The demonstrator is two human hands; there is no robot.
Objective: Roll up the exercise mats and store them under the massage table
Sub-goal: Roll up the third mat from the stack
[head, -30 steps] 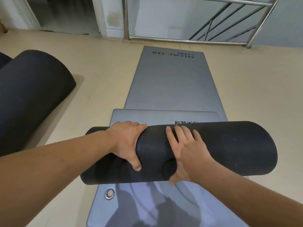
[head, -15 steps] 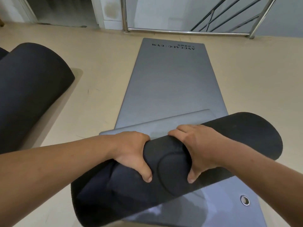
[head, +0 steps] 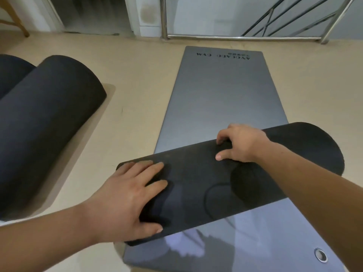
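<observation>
I see a grey mat [head: 222, 99] lying flat on the beige floor [head: 137, 75], running from the near edge toward a metal railing [head: 241, 37] at the far side. Black lettering [head: 224, 55] is printed across its far end, and a metal eyelet [head: 320, 255] sits in its near right corner.

Across the mat lies a black roll [head: 196, 185], set at a slant with its left end nearer me and its right end farther away. The right end looks thick and rounded; the left end looks flatter.

My left hand [head: 129, 201] rests on the roll's near left part, palm down, fingers spread and pressing flat, the thumb at the roll's near edge. It grips nothing. My right hand [head: 241, 144] sits on the far side of the roll, right of center, fingers curled down over the far edge and the thumb pointing left along the top, clasping the roll.

At the left, well apart from the mat, 1 rolled dark mat [head: 43, 122] lies on the floor, with another dark roll [head: 11, 73] touching it on its far left side. A wooden leg [head: 13, 18] shows at the far left corner.
</observation>
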